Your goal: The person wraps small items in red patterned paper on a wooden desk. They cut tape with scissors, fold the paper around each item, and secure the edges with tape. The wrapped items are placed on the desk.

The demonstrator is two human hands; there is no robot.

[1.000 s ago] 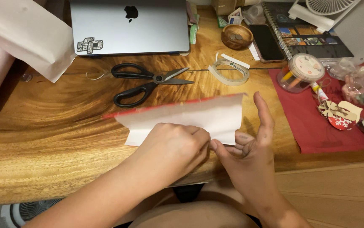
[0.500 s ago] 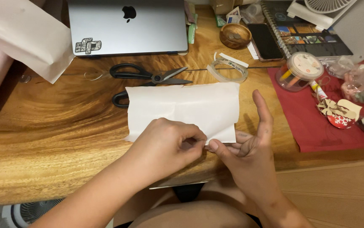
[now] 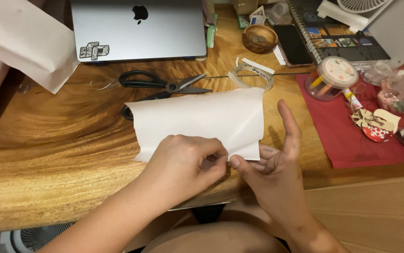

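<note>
Your left hand pinches the near edge of the white paper sheet, fingers curled shut on it. Your right hand grips that same edge with its thumb, index finger raised. The sheet lies just in front of the black scissors, covering part of them.

scissors and tape roll behind paper, bare wood left

L hand pinching, R hand half-open
</note>
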